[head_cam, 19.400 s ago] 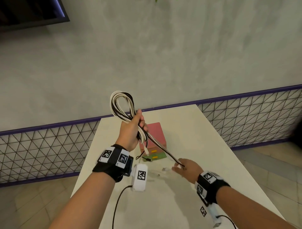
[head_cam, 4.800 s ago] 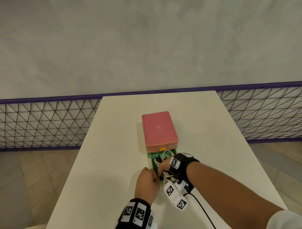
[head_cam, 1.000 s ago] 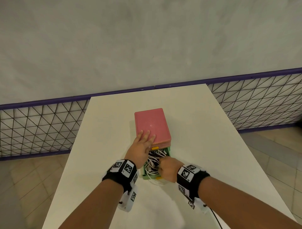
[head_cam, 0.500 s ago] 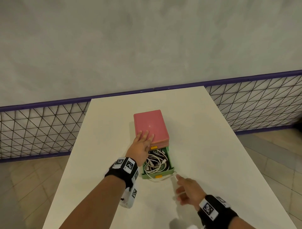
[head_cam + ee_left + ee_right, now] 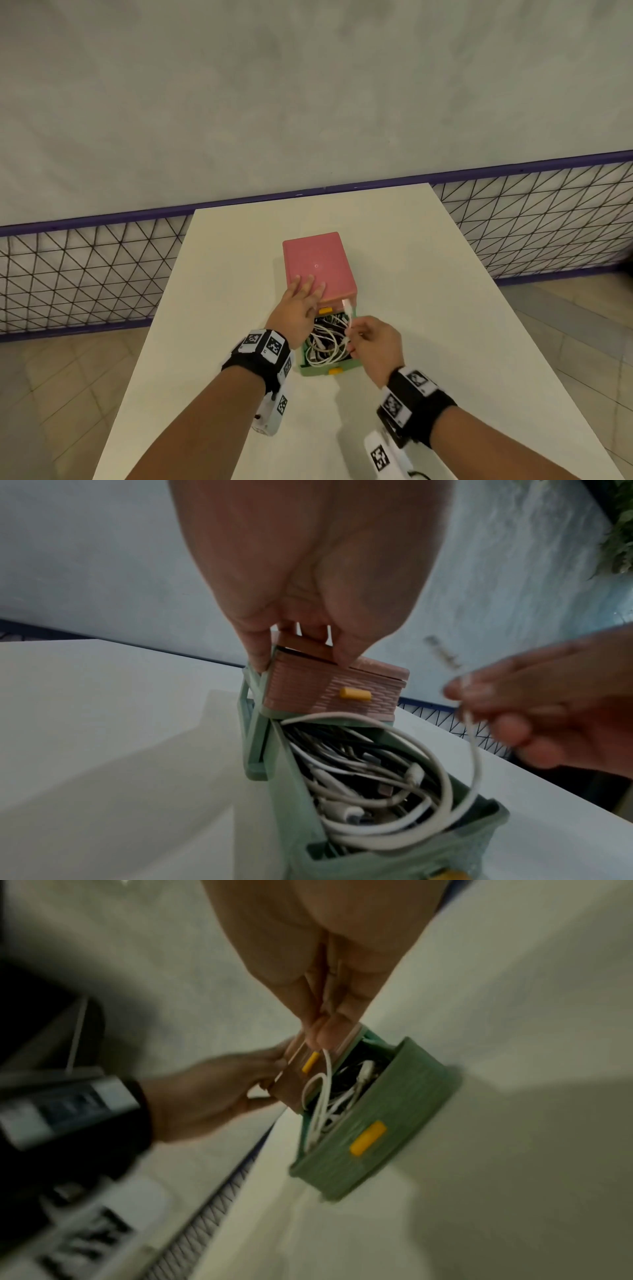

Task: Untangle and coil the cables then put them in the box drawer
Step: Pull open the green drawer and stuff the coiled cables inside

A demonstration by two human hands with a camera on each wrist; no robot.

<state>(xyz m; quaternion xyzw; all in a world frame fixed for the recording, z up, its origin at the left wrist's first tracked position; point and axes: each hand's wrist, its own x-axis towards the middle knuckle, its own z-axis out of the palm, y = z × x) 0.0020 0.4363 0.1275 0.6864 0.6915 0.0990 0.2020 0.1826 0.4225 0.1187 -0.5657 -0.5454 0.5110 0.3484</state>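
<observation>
Right hand (image 5: 373, 342) returned, cables (image 5: 325, 346) (white) fill drawer (image 5: 337, 370)

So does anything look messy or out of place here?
Yes: one white cable sticks up out of the open green drawer, pinched by the right hand. The other cables inside look loosely heaped, not neatly coiled.

Soft daylight; dim, blurred wrist views

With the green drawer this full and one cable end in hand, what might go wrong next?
1. The white cable end pinched by the right hand sticks up above the open green drawer; it may snag under the pink box on closing.
2. White cable loops ride over the rim and could get pinched.
</observation>
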